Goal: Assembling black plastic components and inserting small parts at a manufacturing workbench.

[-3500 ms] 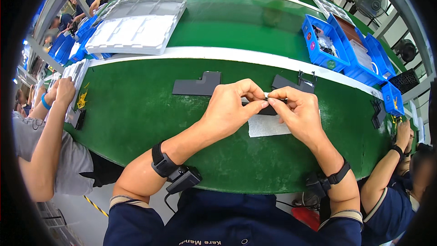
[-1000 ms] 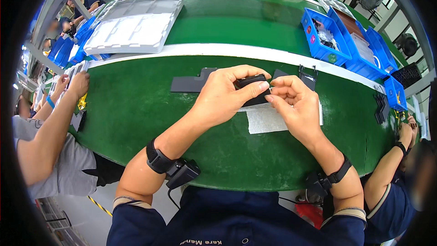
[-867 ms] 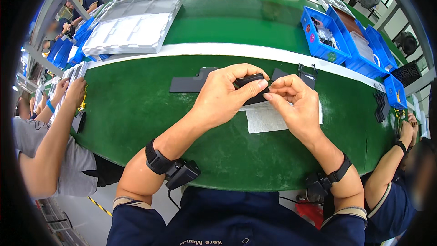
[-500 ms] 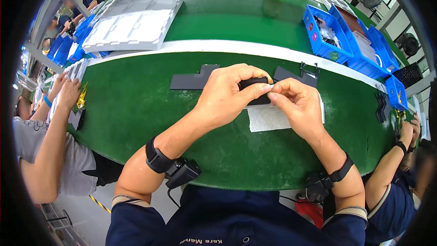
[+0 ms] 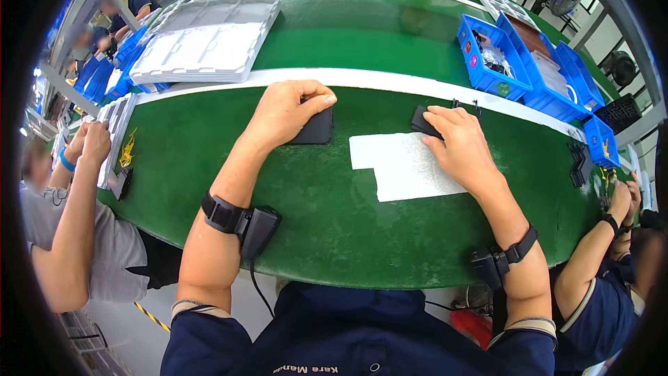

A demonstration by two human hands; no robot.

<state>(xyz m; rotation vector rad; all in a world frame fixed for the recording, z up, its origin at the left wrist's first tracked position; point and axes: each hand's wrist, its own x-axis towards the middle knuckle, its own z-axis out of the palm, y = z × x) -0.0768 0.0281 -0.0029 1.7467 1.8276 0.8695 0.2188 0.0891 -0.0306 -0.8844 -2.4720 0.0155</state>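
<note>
At the middle-left of the green table, my left hand (image 5: 282, 115) is closed over a dark grey flat plate (image 5: 316, 130), its thumb and forefinger at the far right corner. The hand covers the plate's left part, and I cannot tell whether it is one plate or a stack. To the right, my right hand (image 5: 460, 141) grips the left end of another dark flat piece (image 5: 422, 121), fingers on top, thumb nearer me. Beneath that hand and partly covered by it lies a white cloth-like sheet (image 5: 400, 174), flat on the table.
Stacked white trays (image 5: 202, 49) stand at the far left, beyond a white divider strip (image 5: 376, 78). Blue bins (image 5: 497, 63) with small parts are at the far right. Co-workers sit on both sides; yellow wires (image 5: 127, 150) lie near the left one's hands (image 5: 95, 143).
My hands were together over the white sheet, holding a small dark part. They have parted: the left moved left onto the dark plate, the right moved slightly right onto the other dark piece.
</note>
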